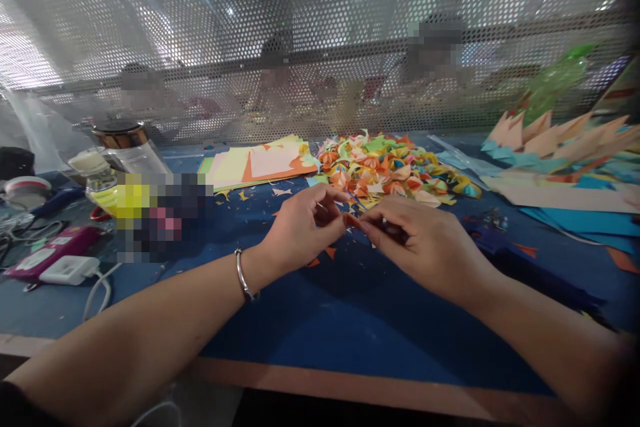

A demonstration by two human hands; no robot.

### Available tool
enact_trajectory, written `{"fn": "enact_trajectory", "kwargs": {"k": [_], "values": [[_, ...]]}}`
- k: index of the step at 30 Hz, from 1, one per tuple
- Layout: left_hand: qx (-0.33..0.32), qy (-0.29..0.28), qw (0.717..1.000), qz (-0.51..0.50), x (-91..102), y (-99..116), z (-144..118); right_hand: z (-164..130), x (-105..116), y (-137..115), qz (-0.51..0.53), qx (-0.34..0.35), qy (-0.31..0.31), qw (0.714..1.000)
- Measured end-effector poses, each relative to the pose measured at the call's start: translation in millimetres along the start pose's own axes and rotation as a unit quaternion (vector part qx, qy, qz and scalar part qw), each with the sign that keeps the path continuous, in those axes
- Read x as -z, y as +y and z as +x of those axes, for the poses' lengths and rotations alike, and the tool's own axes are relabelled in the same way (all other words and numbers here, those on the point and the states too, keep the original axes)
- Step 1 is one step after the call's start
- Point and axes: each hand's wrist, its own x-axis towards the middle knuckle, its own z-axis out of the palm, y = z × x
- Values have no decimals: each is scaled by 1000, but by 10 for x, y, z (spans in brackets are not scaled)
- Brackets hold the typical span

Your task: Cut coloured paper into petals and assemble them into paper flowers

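Both of my hands meet over the middle of the blue table. Thumb and fingers of my left hand [310, 223] are closed on one end of a small piece of orange paper [353, 221]. At its other end, my right hand [417, 233] pinches the same piece; most of it is hidden by the fingers. Just beyond my hands lies a heap of small folded paper pieces [390, 170] in orange, yellow, green and pink. Orange and yellow paper scraps [330, 253] are scattered around and beneath my hands.
Coloured paper sheets [235, 167] are stacked behind my left hand. A glass bottle [145, 153], white charger [70, 270] and purple power strip [55, 250] stand left. At right are spiky folded papers [555, 137], blue sheets [575, 227] and a dark blue tool [535, 267]. Perforated metal panel [320, 93] behind.
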Motion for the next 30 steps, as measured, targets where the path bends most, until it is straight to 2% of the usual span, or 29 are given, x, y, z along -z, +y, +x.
{"fn": "enact_trajectory", "kwargs": {"k": [5, 11, 15, 21, 26, 30], "values": [[104, -42, 990, -81, -22, -42, 31, 4, 13, 16, -2, 5, 0, 1000], [143, -35, 975, -167, -31, -18, 35, 13, 32, 8, 4, -4, 0, 1000], [139, -28, 967, -210, -25, -39, 29, 17, 26, 14, 5, -13, 3, 1000], [133, -9, 968, -211, -1, -55, 27, 4, 27, 38, 11, -36, 8, 999], [93, 16, 975, -202, 8, -73, 48, -3, 56, 114, -2, -59, -5, 998], [67, 31, 981, -177, -9, -95, 58, -2, 152, 192, -50, -83, -27, 995]]}}
